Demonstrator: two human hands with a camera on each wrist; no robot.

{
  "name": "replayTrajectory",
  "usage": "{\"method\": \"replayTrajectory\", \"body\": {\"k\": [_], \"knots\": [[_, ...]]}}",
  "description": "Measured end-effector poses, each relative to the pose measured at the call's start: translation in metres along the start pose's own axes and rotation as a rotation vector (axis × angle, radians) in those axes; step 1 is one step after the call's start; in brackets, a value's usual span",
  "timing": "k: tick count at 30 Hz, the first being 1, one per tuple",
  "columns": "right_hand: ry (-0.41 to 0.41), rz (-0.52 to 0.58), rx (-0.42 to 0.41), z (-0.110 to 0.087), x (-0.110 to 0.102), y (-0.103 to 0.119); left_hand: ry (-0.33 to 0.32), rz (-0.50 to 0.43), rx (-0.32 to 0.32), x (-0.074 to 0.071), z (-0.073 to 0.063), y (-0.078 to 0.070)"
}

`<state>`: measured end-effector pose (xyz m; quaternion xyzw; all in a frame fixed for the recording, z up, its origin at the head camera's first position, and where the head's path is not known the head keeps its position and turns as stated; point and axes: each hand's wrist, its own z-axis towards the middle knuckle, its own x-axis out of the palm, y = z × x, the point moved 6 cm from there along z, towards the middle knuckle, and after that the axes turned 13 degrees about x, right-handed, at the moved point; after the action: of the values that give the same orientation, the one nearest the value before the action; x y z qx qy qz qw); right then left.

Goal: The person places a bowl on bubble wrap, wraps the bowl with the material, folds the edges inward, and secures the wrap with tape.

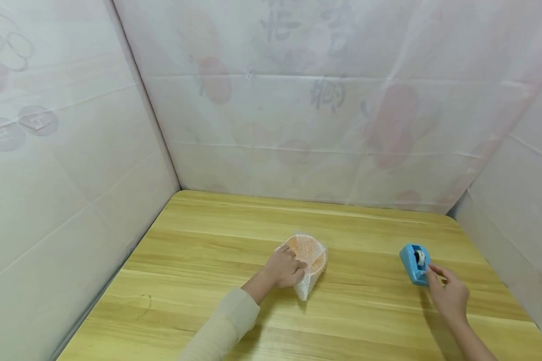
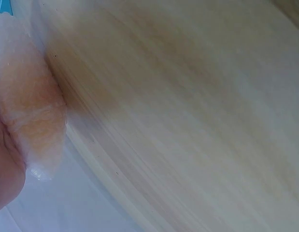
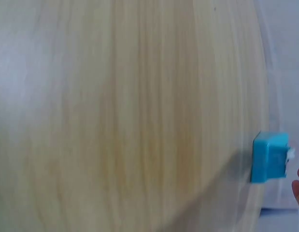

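An orange bowl point(image 1: 313, 253) wrapped in clear bubble wrap point(image 1: 303, 288) lies on the table, and it shows at the left edge of the left wrist view. My left hand point(image 1: 283, 268) holds the wrap against its near left side with bent fingers. To the right stands a blue tape dispenser point(image 1: 411, 263) with a roll of tape point(image 1: 419, 257) in it. At its near end my right hand point(image 1: 449, 296) pinches the tape's end between thumb and forefinger. In the right wrist view only fingertips point(image 3: 298, 188) show, beside the dispenser point(image 3: 267, 159).
The wood-grain table point(image 1: 198, 240) has rounded far corners. Pale printed sheets hang behind it point(image 1: 262, 165) and along both sides, close to its edges. A stretch of bare tabletop lies between the wrapped bowl and the tape dispenser.
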<state>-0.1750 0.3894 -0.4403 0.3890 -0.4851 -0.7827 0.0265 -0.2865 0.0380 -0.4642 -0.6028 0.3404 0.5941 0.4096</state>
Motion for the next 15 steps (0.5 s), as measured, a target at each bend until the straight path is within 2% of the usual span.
{"method": "replayTrajectory", "body": {"k": [2,10,13,15], "knots": [[0.008,-0.021,0.037,0.002,-0.001,-0.006,0.01,0.005,-0.001,0.0,-0.001,0.0],[0.179,-0.158,0.237,0.014,0.006,-0.02,0.015,-0.008,-0.014,-0.001,-0.007,0.002],[0.239,-0.121,0.337,0.017,0.01,-0.023,0.023,-0.009,-0.029,-0.002,-0.008,0.003],[0.296,-0.041,0.418,0.017,0.014,-0.029,0.024,-0.015,-0.034,-0.002,-0.009,0.003]]}}
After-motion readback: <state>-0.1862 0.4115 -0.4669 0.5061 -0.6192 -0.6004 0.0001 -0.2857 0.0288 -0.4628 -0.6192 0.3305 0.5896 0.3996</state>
